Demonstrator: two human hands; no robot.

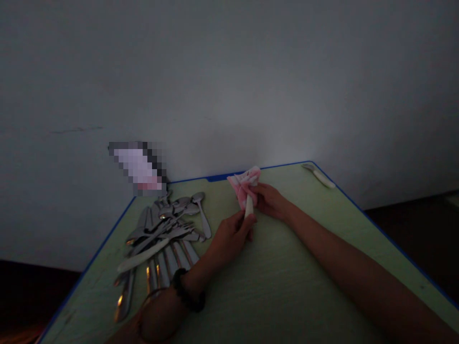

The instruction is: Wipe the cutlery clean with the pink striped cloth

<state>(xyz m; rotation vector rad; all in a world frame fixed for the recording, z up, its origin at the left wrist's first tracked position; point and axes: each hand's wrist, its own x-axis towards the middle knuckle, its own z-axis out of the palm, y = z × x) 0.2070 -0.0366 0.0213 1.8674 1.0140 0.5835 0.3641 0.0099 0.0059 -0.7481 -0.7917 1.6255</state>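
Observation:
Over the middle of the table, my left hand (234,231) is closed round the pale handle of a piece of cutlery (248,205), which points up and away from me. Its far end is hidden inside a pink and white cloth (245,184). My right hand (268,198) grips that cloth from the right side, fingers wrapped about it. To the left of my left hand lies a heap of metal cutlery (168,229), with spoons, forks and several flat handles. One white-handled fork (143,255) rests across the heap.
Another white-handled piece of cutlery (324,178) lies at the far right corner of the pale green table (287,286), which has a blue edge. A blurred-out device (138,167) stands at the back left. Behind the table rises a grey wall (229,95).

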